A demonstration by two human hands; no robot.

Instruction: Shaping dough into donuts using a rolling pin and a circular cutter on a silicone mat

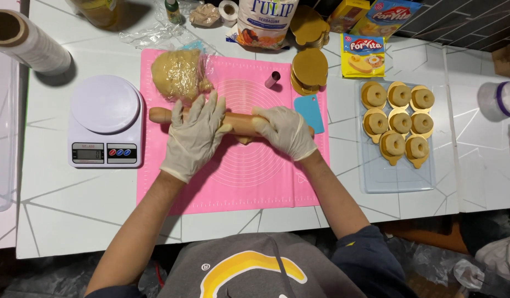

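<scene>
While both gloved hands press flat on the wooden rolling pin (238, 121), the left hand (195, 135) and right hand (285, 131) lie open-palmed on it, over the pink mat (233, 187); wrapped dough (179, 73) sits at the mat's far-left corner, 8 shaped pieces on the tray (398, 176) right of the mat.

White table (78, 198) with thin grey angular lines. Directly on it: pink silicone mat (238, 187) at centre, white kitchen scale (105, 121) just left of it, clear tray (398, 176) to the right, roll of cling film (28, 41) far left, flour bag (266, 22) and yellow packets (363, 55) along the back.
</scene>
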